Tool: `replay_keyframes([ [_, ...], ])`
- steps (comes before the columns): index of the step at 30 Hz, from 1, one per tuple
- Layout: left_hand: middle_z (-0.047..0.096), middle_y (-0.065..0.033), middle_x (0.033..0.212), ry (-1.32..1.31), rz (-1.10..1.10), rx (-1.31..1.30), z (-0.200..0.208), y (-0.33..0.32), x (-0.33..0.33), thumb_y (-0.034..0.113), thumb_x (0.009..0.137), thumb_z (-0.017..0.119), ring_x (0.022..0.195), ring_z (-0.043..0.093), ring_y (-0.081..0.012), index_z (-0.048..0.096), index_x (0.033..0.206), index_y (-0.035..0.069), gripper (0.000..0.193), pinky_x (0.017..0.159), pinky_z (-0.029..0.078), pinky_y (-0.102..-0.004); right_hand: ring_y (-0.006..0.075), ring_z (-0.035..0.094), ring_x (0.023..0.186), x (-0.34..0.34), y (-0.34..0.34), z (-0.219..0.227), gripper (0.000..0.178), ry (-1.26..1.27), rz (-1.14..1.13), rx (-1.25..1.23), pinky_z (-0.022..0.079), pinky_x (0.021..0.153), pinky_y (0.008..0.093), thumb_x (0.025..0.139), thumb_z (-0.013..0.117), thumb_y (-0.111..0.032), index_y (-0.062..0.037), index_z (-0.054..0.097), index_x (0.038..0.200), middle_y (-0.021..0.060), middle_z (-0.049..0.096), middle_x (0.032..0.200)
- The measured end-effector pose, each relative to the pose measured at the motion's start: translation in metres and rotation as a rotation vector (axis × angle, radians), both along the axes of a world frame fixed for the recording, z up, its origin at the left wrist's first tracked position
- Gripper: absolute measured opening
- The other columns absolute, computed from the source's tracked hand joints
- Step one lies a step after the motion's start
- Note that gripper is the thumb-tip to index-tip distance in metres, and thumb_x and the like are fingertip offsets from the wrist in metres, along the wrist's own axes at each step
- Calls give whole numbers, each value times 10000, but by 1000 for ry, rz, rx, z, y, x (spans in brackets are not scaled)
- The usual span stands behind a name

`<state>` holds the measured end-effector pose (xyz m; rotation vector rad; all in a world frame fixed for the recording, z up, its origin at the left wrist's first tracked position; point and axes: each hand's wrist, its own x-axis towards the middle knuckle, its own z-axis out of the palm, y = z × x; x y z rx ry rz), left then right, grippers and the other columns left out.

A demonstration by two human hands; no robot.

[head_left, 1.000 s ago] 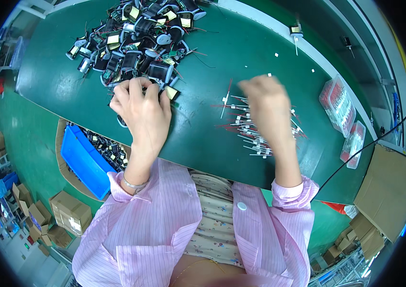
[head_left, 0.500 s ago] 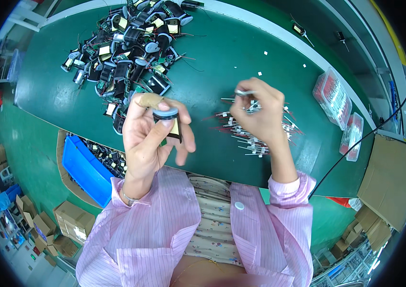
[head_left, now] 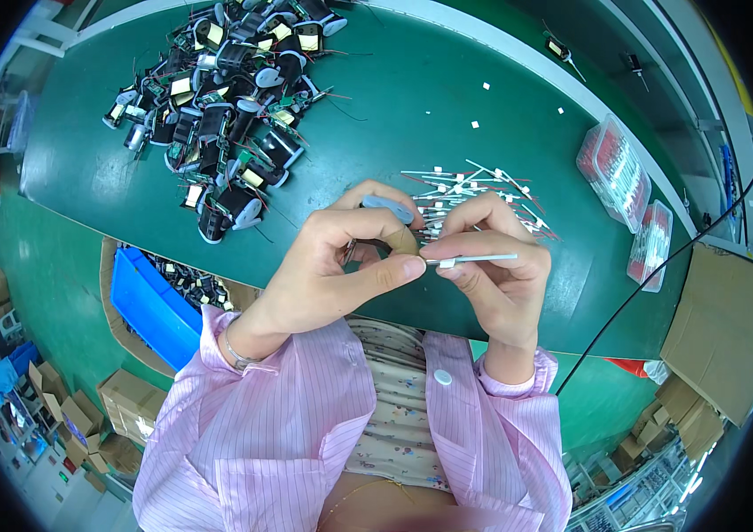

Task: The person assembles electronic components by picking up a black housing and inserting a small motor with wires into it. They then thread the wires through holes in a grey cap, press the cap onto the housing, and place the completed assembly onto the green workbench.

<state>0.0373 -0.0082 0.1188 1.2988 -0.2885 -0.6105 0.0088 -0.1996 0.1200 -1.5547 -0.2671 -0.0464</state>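
Closer together now, left hand (head_left: 332, 266) clasps a grey-capped part (head_left: 387, 208) at its one o'clock, right hand (head_left: 502, 279) pinches a white stick (head_left: 492, 258) at its ten; green counter (head_left: 350, 151) beneath, cartons (head_left: 128, 403) at eight.

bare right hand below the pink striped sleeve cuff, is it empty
No, the bare right hand pinches a thin white stick between its thumb and fingers.

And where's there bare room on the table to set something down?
The table is bare left of the black-part pile, and between that pile and the white leads. Crowded: the pile and leads.
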Motion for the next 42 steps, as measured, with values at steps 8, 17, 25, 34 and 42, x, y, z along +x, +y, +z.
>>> replay_keyframes([
  [8, 566, -110, 1046, -117, 20, -17, 2, 3, -7, -7, 805, 667, 980, 545, -129, 662, 842, -17, 38, 634, 461, -207, 163, 555, 703, -2, -5, 2, 182, -199, 27, -93, 443, 605, 269, 719, 721, 12, -17, 727, 899, 72, 605, 843],
  [17, 539, -193, 1097, -613, 150, 184, 2, 2, -10, 55, 816, 658, 792, 548, -161, 670, 870, -40, 110, 702, 442, -269, 170, 582, 696, -7, 8, 9, 180, -66, -39, -99, 445, 614, 265, 678, 731, 62, 26, 649, 834, 96, 617, 787],
  [25, 574, -309, 1137, -750, 155, 73, -5, 3, -10, 10, 886, 547, 887, 613, -257, 309, 1366, -50, 539, 783, 494, -344, 198, 617, 813, -10, 9, 27, 128, 38, -138, 119, 489, 700, 301, 729, 675, 85, 45, 615, 836, 156, 661, 875],
  [34, 627, -231, 1136, -977, 265, 216, -6, -3, -15, -125, 606, 639, 892, 603, -342, 439, 1281, -108, 703, 763, 516, -385, 196, 647, 773, -12, 15, 43, 172, -84, -161, -144, 523, 665, 274, 656, 691, 129, 64, 631, 804, 180, 663, 882],
  [42, 606, -216, 1193, -1096, 299, 208, -13, -2, -12, -78, 592, 623, 889, 579, -305, 442, 1287, -105, 720, 732, 471, -372, 185, 637, 700, -11, 20, 47, 193, -148, -178, -228, 514, 614, 269, 637, 705, 127, 58, 626, 799, 162, 661, 832],
])
